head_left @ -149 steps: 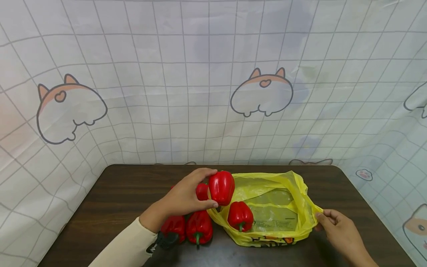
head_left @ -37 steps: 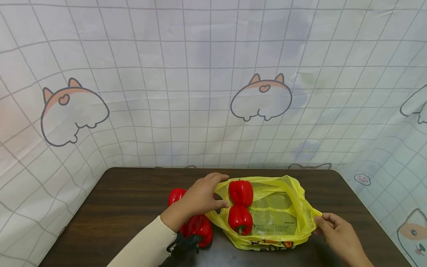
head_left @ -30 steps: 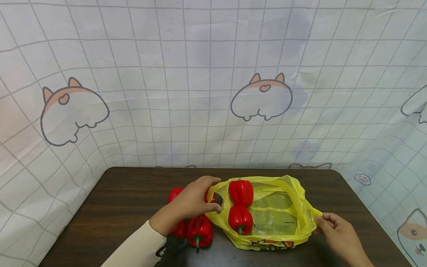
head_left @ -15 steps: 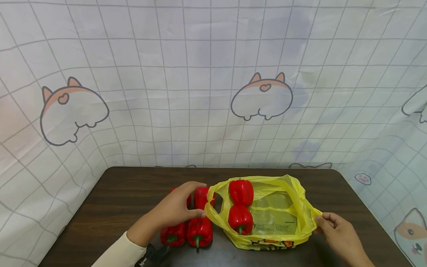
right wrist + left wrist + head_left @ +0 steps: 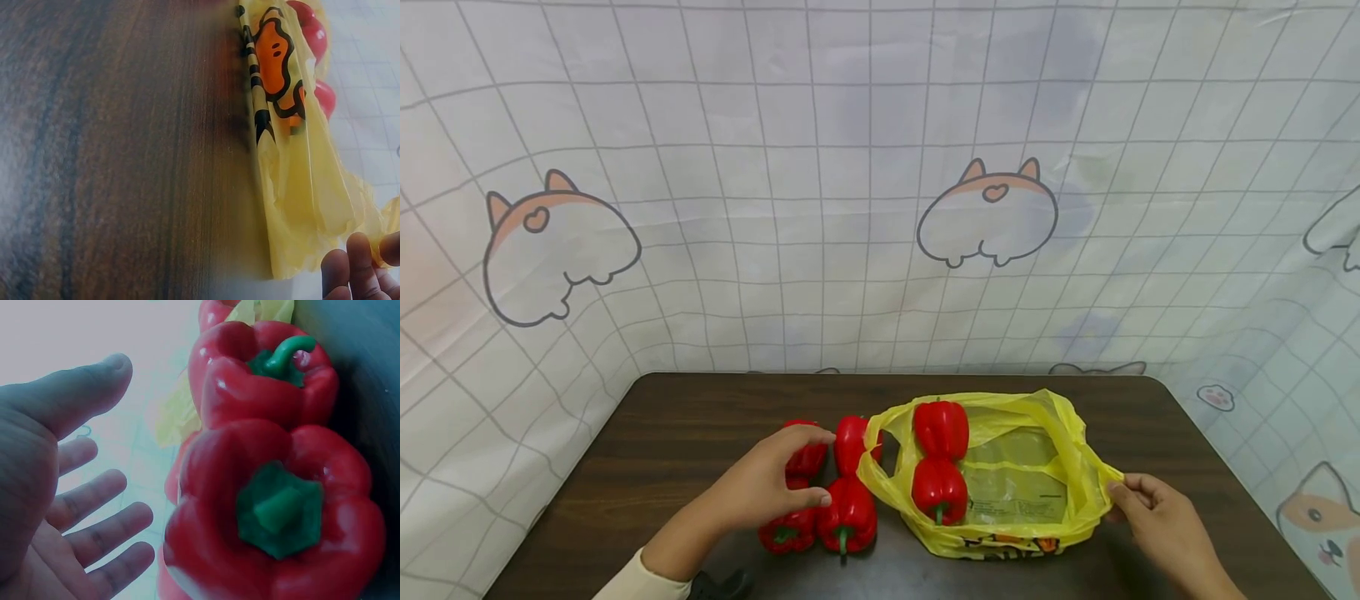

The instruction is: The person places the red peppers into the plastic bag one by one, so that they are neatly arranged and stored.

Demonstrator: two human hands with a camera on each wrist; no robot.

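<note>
My left hand (image 5: 756, 487) hovers over the left side of a cluster of several red bell peppers with green stems on the table. Its fingers are apart and hold nothing; in the left wrist view, the hand (image 5: 69, 481) is beside a pepper (image 5: 275, 506). A front pepper (image 5: 847, 517) sits just right of my thumb, and another pepper (image 5: 850, 446) lies behind it. With my right hand (image 5: 1168, 525) I pinch the right edge of a yellow plastic bag (image 5: 1086, 508), keeping its mouth spread. Inside, along the bag's left, lie two peppers, one behind (image 5: 942, 429) and one in front (image 5: 939, 490).
The dark wood-grain table (image 5: 700, 417) has rounded back corners. A white grid-patterned cloth (image 5: 820, 208) with cartoon animals hangs behind it and along the sides. The bag's left handle loop (image 5: 871, 471) lies against the peppers outside.
Five seconds ago my left hand held a pepper at the bag's left side; that pepper now lies in the bag. The left hand has moved left over the peppers outside. My right hand keeps its grip.
</note>
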